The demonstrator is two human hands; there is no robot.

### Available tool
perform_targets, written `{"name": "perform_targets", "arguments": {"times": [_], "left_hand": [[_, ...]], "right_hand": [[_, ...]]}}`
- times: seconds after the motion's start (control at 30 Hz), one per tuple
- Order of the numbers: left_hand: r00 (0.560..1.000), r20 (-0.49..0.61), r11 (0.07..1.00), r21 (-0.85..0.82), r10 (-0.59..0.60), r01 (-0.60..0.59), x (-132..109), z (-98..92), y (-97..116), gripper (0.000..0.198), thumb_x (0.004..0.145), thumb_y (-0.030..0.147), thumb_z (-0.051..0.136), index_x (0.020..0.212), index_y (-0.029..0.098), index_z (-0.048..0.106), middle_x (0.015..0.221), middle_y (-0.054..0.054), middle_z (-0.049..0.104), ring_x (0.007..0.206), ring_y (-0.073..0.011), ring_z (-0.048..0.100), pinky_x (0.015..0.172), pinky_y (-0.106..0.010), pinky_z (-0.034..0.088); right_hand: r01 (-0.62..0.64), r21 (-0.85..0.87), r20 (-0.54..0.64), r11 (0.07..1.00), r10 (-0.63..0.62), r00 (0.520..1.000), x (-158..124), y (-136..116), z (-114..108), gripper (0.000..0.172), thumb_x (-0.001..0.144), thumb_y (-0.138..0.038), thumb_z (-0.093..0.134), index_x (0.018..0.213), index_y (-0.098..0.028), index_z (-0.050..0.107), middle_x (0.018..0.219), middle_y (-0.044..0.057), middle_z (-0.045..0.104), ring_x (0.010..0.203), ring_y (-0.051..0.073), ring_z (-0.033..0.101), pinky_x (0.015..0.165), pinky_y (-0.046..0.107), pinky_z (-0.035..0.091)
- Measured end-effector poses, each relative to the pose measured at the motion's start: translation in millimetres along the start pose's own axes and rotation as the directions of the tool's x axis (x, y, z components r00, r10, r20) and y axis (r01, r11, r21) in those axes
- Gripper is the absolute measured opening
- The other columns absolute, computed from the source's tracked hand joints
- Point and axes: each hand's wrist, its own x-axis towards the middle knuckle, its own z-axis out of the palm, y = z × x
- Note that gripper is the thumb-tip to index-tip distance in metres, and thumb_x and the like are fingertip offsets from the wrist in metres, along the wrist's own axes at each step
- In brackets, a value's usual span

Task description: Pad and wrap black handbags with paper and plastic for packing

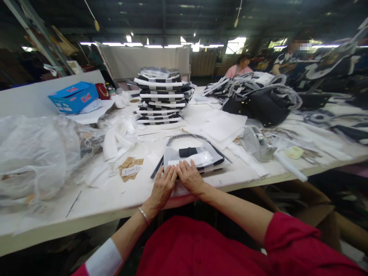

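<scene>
Just in front of me lies a flat black handbag point(216, 167) with a white sheet point(171, 154) over its face. A small black strap piece point(188, 151) and a folded white strip point(202, 157) rest on the sheet. My left hand point(163, 186) lies on the bag's near left edge, fingers stretched out and close together. Beside it, touching at the fingertips, my right hand point(190, 178) lies flat on the near edge with its fingers extended. The bag's curved handle point(189, 135) loops away from me. The hands cover part of the near edge.
Black-and-white wrapped bags point(161, 97) are stacked behind. Brown tags point(130, 168) lie left, near clear plastic bags point(37, 153) and a blue box point(74, 97). Right are white sheets point(221, 124), a tape dispenser point(254, 142) and a black bag pile point(258, 105). Two people sit beyond.
</scene>
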Motion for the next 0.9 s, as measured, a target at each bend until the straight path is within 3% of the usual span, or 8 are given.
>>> {"name": "perform_targets", "arguments": {"times": [0.2, 0.37, 0.5, 0.7, 0.9], "left_hand": [[1.000, -0.010, 1.000, -0.008, -0.029, 0.029, 5.5, 4.7, 1.2, 0.042, 0.094, 0.008, 0.038, 0.132, 0.010, 0.055, 0.132, -0.016, 0.062, 0.126, -0.0270, 0.056, 0.111, -0.048, 0.040], [0.996, -0.066, 0.998, -0.014, -0.062, 0.062, 19.2, 13.4, 1.4, 0.043, 0.094, 0.009, 0.037, 0.135, 0.011, 0.051, 0.132, -0.017, 0.061, 0.128, -0.0281, 0.054, 0.113, -0.052, 0.036], [0.986, -0.142, 0.996, 0.004, -0.084, 0.086, 35.8, 23.8, -4.4, 0.041, 0.094, 0.010, 0.039, 0.134, 0.012, 0.051, 0.125, -0.016, 0.064, 0.121, -0.0288, 0.058, 0.107, -0.051, 0.042], [0.970, -0.234, 0.997, -0.051, -0.062, 0.051, 42.7, 31.7, -16.2, 0.035, 0.092, 0.008, 0.043, 0.125, 0.013, 0.055, 0.115, -0.014, 0.068, 0.106, -0.0258, 0.064, 0.094, -0.041, 0.049], [0.956, -0.294, 0.996, -0.085, -0.018, -0.008, 35.9, 30.4, -12.7, 0.037, 0.091, 0.007, 0.043, 0.123, 0.016, 0.059, 0.113, -0.011, 0.071, 0.103, -0.0246, 0.065, 0.089, -0.037, 0.048]], "right_hand": [[0.144, 0.094, 0.009, 0.985, -0.146, 0.989, 7.5, 22.1, -9.0, 0.038, 0.099, -0.018, 0.039, 0.134, -0.008, 0.048, 0.127, 0.019, 0.061, 0.109, 0.027, 0.057, 0.095, 0.046, 0.044], [0.155, 0.147, 0.026, 0.977, -0.160, 0.987, 20.1, 38.0, -18.3, 0.052, 0.094, -0.011, 0.042, 0.145, -0.011, 0.036, 0.117, 0.015, 0.064, 0.101, 0.023, 0.059, 0.089, 0.037, 0.044], [0.121, 0.191, 0.007, 0.974, -0.125, 0.992, 27.7, 44.4, -22.4, 0.058, 0.092, -0.009, 0.042, 0.148, -0.011, 0.031, 0.119, 0.015, 0.064, 0.104, 0.023, 0.059, 0.089, 0.036, 0.043], [0.000, 0.135, -0.017, 0.991, 0.003, 1.000, 20.9, 43.9, -17.1, 0.058, 0.091, -0.014, 0.047, 0.148, -0.012, 0.034, 0.139, 0.018, 0.054, 0.122, 0.027, 0.051, 0.102, 0.044, 0.038], [0.017, 0.077, -0.043, 0.997, -0.014, 0.999, 7.5, 50.9, -0.2, 0.038, 0.098, -0.020, 0.043, 0.135, -0.016, 0.049, 0.123, 0.014, 0.064, 0.114, 0.026, 0.056, 0.098, 0.047, 0.042]]}}
